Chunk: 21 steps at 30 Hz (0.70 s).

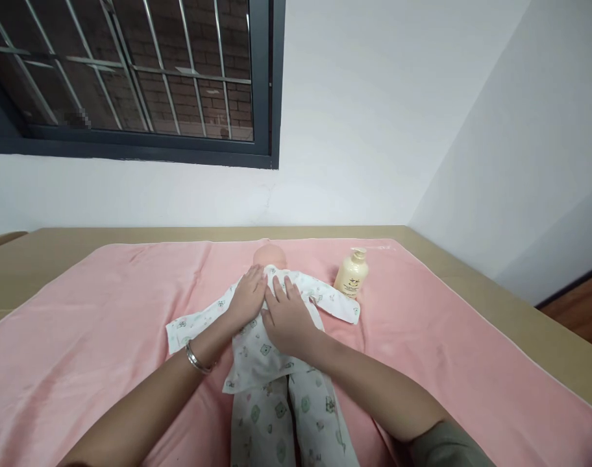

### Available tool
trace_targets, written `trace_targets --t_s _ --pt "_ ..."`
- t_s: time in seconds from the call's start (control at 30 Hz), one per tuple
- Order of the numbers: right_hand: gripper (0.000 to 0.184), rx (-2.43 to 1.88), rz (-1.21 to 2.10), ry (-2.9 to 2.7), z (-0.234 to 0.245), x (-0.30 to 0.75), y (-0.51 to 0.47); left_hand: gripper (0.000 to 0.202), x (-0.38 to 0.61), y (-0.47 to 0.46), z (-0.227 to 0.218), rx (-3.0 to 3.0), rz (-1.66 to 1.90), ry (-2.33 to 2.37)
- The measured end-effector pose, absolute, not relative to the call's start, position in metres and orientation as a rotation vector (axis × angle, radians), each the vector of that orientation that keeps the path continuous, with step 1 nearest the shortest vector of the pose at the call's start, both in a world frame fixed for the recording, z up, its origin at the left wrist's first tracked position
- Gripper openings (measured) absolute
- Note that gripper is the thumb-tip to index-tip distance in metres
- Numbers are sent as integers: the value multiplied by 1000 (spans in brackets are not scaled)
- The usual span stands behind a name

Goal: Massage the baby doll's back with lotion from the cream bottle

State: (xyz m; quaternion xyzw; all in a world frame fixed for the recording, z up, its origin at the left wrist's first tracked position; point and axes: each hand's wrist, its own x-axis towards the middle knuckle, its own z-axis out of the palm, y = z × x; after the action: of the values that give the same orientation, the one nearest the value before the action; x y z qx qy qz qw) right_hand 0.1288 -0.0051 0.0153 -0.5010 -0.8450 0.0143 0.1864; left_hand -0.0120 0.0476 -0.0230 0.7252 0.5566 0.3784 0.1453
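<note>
A baby doll with a smooth, bald head (269,254) lies on a pink sheet (422,363). It wears a white printed top (257,357) with both sleeves spread out sideways, and matching trousers (320,421) stretch toward me. My left hand (248,295) rests flat on the upper left of the top, near the neck, its fingers extended. Beside it, my right hand (289,321) lies on the middle of the top with fingers spread. Both hands touch the cloth without gripping it. The doll's face is not visible.
A cream pump bottle (352,275) stands on the sheet just behind the right sleeve. The sheet covers most of a wooden table (471,285), which meets a white wall (345,130). A dark-framed barred window (261,78) is at upper left.
</note>
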Motion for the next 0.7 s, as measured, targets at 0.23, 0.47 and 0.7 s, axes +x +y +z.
trace_targets --t_s 0.23,0.47,0.7 --pt "55 -1714 192 -2292 30 148 38 51 7 14 -33 2255 1179 1628" --pt "49 -1359 13 -2474 23 138 5 49 -2 32 -20 2106 1140 1699" --pt "44 -1579 199 -2268 18 148 37 45 -1 32 -27 2225 1144 1681"
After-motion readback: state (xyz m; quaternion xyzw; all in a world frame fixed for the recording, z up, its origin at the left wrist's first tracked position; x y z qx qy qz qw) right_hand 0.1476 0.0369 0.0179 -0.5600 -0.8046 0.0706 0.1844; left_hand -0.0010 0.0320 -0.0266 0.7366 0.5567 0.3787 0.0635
